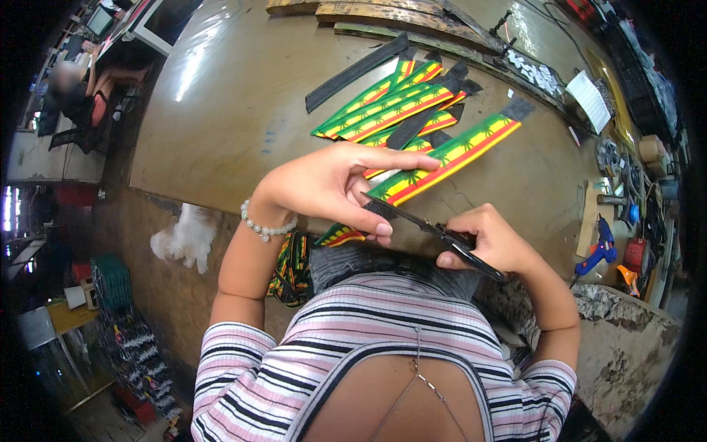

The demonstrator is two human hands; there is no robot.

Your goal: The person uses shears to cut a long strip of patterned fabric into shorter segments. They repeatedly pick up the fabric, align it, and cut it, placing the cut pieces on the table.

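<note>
My left hand (331, 180) pinches the near end of a green, yellow and red fabric strap (456, 158) with a dark leaf pattern. The strap slants away to the right and ends in a dark grey tip. In my right hand (490, 239) is a pair of black scissors (434, 228), its blades at the strap's near end, beside a small black mesh-like piece (381, 208). Whether the blades have cut through, I cannot tell. Just beyond my left hand lies a pile of similar straps (398, 110) with black ends.
Wooden planks (383, 15) line the table's (236, 96) far edge. At the right are a blue glue gun (602, 247), a sheet of paper (589, 99) and a roll of tape (607, 156). A fluffy white dog (185, 237) is on the floor to the left. Another person (74, 96) sits far left.
</note>
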